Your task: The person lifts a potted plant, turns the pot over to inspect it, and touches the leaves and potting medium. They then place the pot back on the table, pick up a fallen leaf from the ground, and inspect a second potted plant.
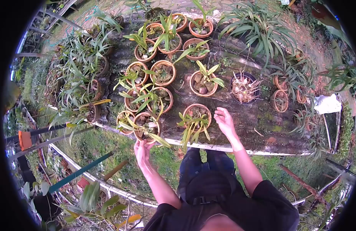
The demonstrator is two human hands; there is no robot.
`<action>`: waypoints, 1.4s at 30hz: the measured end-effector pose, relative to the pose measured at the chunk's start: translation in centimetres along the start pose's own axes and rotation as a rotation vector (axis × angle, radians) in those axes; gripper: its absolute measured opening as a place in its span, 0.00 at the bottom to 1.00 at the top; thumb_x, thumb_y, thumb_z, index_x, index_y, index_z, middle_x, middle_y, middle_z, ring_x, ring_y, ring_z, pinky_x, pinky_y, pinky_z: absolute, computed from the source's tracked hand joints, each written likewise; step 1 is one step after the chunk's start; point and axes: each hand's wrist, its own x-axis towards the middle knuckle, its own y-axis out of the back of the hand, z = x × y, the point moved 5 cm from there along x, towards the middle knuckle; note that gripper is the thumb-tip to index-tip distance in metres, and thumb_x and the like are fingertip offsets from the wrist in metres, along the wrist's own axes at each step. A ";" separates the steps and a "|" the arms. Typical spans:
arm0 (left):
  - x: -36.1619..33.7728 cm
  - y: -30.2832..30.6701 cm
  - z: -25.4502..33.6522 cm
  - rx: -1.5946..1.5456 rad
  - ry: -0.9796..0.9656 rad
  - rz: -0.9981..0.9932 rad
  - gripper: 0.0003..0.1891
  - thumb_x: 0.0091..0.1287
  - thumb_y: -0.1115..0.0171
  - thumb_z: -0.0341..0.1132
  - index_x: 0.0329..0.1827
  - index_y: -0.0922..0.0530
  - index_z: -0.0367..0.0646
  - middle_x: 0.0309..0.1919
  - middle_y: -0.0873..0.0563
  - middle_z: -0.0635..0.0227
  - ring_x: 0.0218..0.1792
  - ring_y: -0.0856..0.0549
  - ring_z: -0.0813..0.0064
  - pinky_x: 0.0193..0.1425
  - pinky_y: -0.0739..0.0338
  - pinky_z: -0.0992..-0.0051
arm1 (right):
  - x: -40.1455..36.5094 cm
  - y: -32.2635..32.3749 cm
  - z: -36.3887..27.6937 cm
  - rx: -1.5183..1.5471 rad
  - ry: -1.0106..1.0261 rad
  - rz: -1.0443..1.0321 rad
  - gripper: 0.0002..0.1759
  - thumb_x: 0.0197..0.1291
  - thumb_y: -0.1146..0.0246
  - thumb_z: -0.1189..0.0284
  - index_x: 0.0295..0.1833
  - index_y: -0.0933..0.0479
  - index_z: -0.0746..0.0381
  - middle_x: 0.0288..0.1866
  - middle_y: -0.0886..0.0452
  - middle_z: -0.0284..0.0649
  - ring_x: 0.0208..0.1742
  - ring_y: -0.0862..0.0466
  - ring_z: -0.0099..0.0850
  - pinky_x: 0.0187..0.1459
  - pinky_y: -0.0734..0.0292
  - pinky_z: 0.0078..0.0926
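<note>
My left hand (pixel 142 149) is closed on the near rim of a clay pot (pixel 147 126), which holds a plant with long yellow-green leaves and stands at the table's near edge. To the right, my right hand (pixel 225 120) hangs with its fingers apart and nothing in them. Just left of that hand stands another clay pot (pixel 197 110), its drooping leaves spilling over the front rim. Behind it sits a clay pot with a short upright plant (pixel 203 83).
Several clay pots (pixel 163 73) stand in rows behind my left hand. A dark pot of dry stems (pixel 245 88) sits right of centre. Dense leafy plants (pixel 81 69) line the left side, and a large spiky plant (pixel 258 29) is at the back right.
</note>
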 end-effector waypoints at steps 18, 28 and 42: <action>-9.7 -26.9 4.7 0.241 -0.026 -0.659 0.26 0.68 0.43 0.14 0.71 0.28 0.35 0.42 0.12 0.64 0.35 0.09 0.73 0.42 0.06 0.69 | -12.2 2.0 -16.9 0.145 0.288 -0.078 0.36 0.76 0.37 0.63 0.83 0.40 0.59 0.73 0.24 0.46 0.56 0.15 0.28 0.52 0.16 0.28; -11.7 -31.1 -4.6 0.042 0.510 -0.969 0.17 0.65 0.46 0.17 0.58 0.23 0.31 0.35 0.12 0.62 0.32 0.10 0.72 0.37 0.10 0.75 | -19.4 12.4 -13.9 0.155 0.415 0.261 0.28 0.76 0.37 0.67 0.76 0.29 0.66 0.74 0.27 0.43 0.67 0.23 0.29 0.63 0.23 0.29; -19.0 -34.9 -11.2 0.324 0.472 -0.858 0.14 0.62 0.40 0.22 0.51 0.22 0.39 0.42 0.17 0.69 0.43 0.18 0.76 0.55 0.23 0.76 | -25.6 19.8 -9.4 0.254 0.575 0.491 0.16 0.63 0.27 0.77 0.57 0.14 0.66 0.63 0.19 0.46 0.60 0.17 0.31 0.60 0.21 0.30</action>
